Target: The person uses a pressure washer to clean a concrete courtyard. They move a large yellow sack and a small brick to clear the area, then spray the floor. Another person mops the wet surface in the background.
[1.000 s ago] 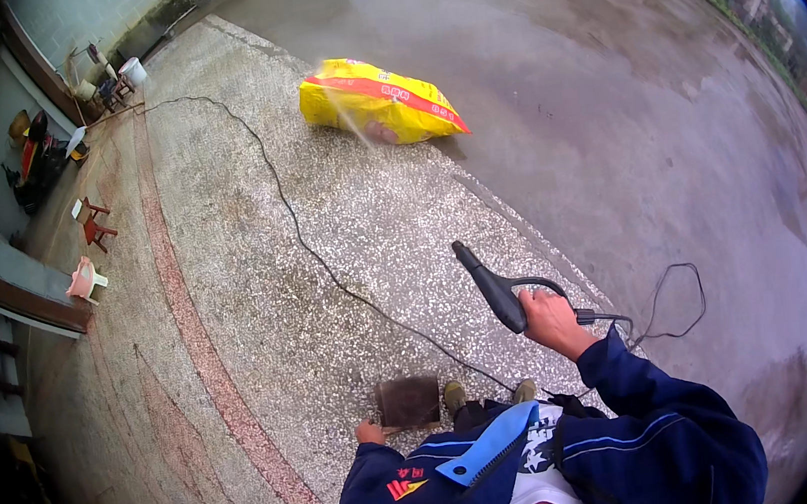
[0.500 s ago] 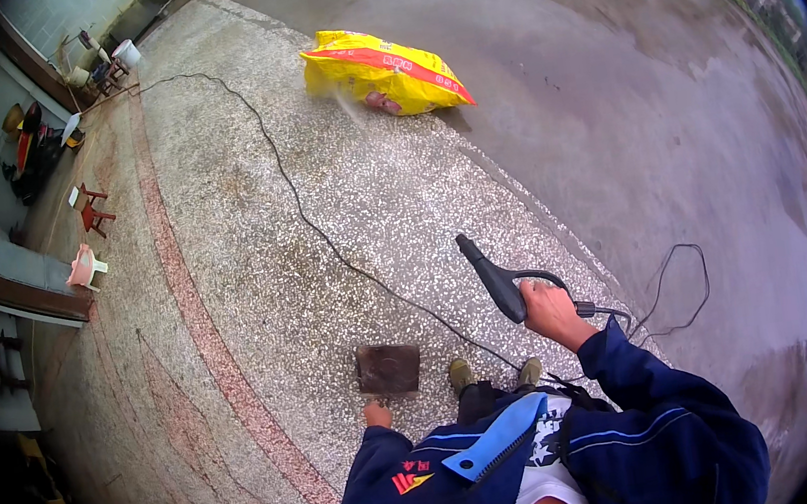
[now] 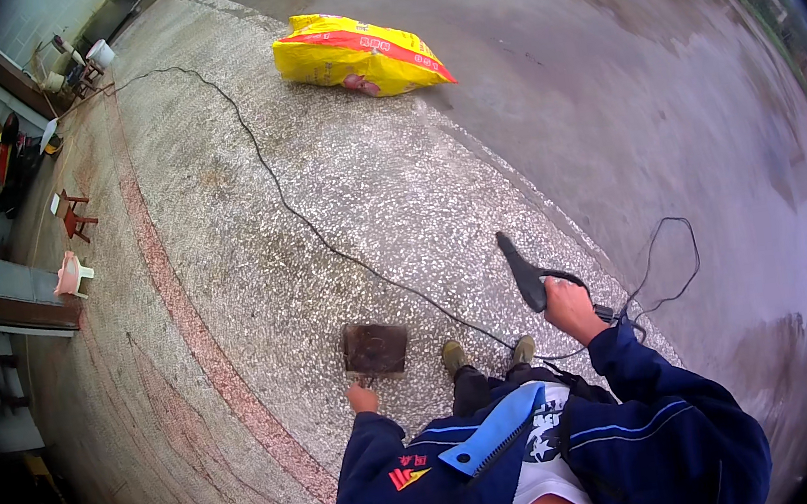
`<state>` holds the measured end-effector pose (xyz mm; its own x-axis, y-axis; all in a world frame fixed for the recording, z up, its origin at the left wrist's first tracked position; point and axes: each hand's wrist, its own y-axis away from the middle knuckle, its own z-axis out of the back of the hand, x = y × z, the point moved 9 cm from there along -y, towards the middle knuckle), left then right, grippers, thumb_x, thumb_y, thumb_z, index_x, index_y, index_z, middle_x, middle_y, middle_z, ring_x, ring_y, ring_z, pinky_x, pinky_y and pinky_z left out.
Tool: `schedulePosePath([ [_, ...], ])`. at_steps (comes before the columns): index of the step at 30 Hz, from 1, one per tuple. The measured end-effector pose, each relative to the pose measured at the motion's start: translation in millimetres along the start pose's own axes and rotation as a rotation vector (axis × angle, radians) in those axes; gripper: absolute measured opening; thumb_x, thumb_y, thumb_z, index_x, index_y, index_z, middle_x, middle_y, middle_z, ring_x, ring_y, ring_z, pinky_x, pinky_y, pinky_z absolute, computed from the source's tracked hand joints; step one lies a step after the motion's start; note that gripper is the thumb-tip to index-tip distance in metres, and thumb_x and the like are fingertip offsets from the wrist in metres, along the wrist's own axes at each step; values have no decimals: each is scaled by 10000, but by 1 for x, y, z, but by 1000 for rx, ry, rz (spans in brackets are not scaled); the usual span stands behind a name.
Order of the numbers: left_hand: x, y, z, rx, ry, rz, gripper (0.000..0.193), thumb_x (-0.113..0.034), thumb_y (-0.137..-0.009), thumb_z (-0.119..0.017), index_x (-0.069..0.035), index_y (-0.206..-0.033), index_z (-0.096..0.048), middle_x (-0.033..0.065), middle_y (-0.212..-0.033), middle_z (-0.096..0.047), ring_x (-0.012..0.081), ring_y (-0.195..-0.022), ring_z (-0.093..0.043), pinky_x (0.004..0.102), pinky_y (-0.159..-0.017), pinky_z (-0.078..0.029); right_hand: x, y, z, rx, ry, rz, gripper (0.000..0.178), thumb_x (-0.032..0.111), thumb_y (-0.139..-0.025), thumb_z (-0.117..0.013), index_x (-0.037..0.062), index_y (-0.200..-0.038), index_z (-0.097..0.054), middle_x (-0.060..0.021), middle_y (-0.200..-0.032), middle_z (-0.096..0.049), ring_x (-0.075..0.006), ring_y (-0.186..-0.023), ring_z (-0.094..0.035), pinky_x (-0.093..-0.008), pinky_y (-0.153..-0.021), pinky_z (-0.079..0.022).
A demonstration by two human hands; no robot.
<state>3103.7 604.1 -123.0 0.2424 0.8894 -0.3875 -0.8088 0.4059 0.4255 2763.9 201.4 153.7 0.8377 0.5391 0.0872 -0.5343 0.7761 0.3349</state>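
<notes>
My right hand (image 3: 572,309) is wrapped round the rear grip of a black handheld blower (image 3: 524,275). Its tapered nozzle points forward, and a cord trails from its back end. Lower down on the left, my left hand (image 3: 363,397) is closed at the near edge of a dark brown, square dustpan (image 3: 376,349); the hand mostly hides the short handle. Between pan and blower, my two shoes (image 3: 454,358) stand on the speckled floor. Further off lies a full yellow bag with a red stripe (image 3: 359,54), at the border of speckled and smooth ground.
A black cord (image 3: 280,192) crosses the floor from the far left to my feet. Another loop (image 3: 693,247) lies on the smooth concrete at right. Along the left wall stand a wooden stool (image 3: 73,214), a pink plastic chair (image 3: 72,276) and a white bucket (image 3: 100,54).
The whole view has shifted, so bag and floor sit higher and further left. The blower has swung to the right, its nozzle now more upright in view. A pale streak beside the bag is gone.
</notes>
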Motion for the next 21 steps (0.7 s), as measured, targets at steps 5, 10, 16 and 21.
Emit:
schedulePosePath([
  [5, -1, -12, 4, 79, 42, 89, 433, -121, -764, -647, 102, -1132, -601, 353, -1081, -587, 481, -1020, -577, 486, -927, -480, 19, 11, -33, 18, 31, 82, 284, 122, -771, -640, 10, -1024, -572, -218, -817, -667, -391, -755, -683, -496, -654, -550],
  [10, 13, -12, 12, 60, 83, 103, 493, -126, -727, -682, 92, -1160, -597, 324, -1111, -605, 481, -1057, -567, 495, -945, -474, -26, 8, -21, -1, -41, -146, 217, 98, -797, -612, 2, -981, -548, -231, -816, -664, -402, -765, -681, -508, -650, -544],
  [16, 6, -11, 21, 34, 131, 93, 448, -158, -736, -664, 94, -1105, -629, 325, -1039, -639, 490, -996, -602, 517, -901, -485, 36, -28, -22, -75, -34, 100, 246, 89, -782, -612, 10, -1006, -547, -226, -802, -660, -393, -739, -679, -495, -657, -542],
  [21, -2, -7, 44, -30, 183, 87, 386, -139, -757, -684, 81, -1072, -647, 299, -1003, -649, 476, -969, -618, 513, -865, -495, 3, -52, -15, -44, -70, -24, 224, 88, -805, -599, -16, -998, -560, -232, -816, -670, -382, -767, -687, -485, -664, -543],
])
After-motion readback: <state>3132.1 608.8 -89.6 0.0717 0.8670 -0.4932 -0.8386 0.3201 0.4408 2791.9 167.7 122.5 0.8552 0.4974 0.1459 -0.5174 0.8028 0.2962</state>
